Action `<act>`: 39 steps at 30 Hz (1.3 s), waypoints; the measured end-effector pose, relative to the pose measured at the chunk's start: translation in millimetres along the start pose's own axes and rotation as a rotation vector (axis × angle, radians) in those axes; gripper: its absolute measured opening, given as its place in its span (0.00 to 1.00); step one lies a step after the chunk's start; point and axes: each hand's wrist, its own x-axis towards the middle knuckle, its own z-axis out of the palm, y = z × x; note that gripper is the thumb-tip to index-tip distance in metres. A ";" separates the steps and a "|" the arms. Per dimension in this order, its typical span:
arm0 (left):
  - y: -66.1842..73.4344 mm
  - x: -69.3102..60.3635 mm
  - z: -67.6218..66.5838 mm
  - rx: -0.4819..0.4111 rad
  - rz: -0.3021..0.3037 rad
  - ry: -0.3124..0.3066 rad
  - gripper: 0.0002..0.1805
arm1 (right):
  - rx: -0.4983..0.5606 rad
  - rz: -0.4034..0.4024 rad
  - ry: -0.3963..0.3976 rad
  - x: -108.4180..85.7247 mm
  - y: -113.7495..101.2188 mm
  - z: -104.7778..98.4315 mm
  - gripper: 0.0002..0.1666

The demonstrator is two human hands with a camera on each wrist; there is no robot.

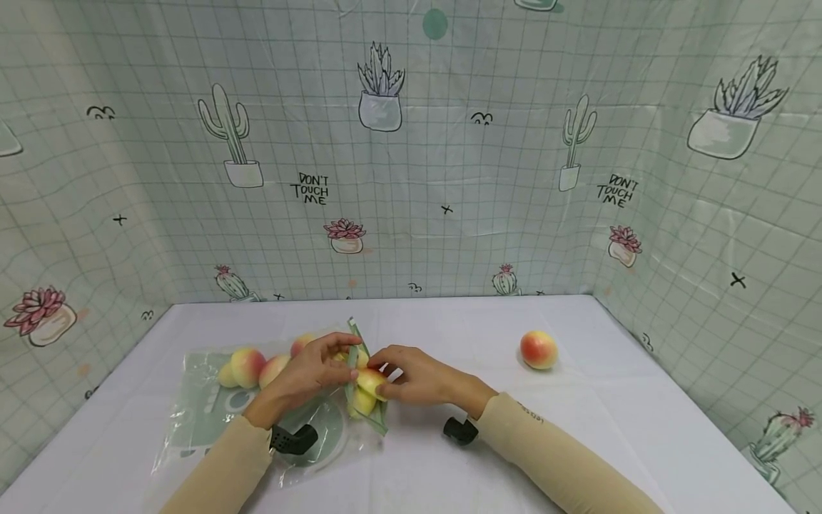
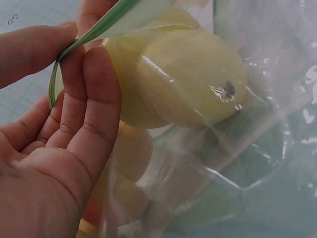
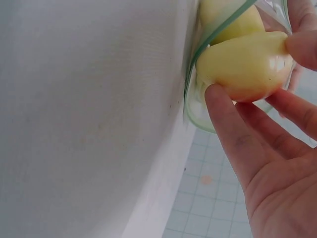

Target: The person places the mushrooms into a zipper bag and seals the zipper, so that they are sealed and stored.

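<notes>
In the head view, the left hand (image 1: 315,370) partly hides the bag (image 1: 205,403); the right sleeve (image 1: 565,457) bears lettering (image 1: 529,412) too small to read.

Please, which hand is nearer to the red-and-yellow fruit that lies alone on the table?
The right hand. It holds another fruit at the bag opening, left of the lone fruit. The left hand is farther left, pinching the bag's edge.

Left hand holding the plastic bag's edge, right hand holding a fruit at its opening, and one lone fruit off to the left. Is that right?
Not quite: the head view shows the lone fruit off to the right. The left hand does hold the bag's edge, the right hand a fruit.
</notes>
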 end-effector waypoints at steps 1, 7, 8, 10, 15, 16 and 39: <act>-0.1 0.1 0.0 0.003 -0.002 0.004 0.34 | 0.004 0.001 -0.001 0.3 0.2 0.2 0.20; 0.9 -0.6 -0.8 0.039 0.012 0.011 0.33 | 0.029 -0.004 -0.003 1.6 1.2 1.6 0.21; 1.1 -0.8 -1.0 0.047 0.016 0.011 0.33 | 0.030 -0.006 -0.004 1.6 1.1 2.0 0.21; 1.3 -0.7 -1.5 0.059 0.020 0.012 0.33 | 0.019 -0.013 -0.003 2.1 1.2 2.6 0.20; 1.1 0.3 -3.7 0.069 0.013 0.012 0.32 | -0.050 -0.035 0.004 3.9 0.0 3.6 0.20; 1.2 0.5 -4.1 0.070 0.012 0.011 0.32 | -0.057 -0.038 0.005 4.2 -0.5 3.7 0.21; 10.9 -1.7 -9.5 0.051 0.033 -0.026 0.31 | -0.064 -0.066 0.018 14.5 -0.6 8.4 0.20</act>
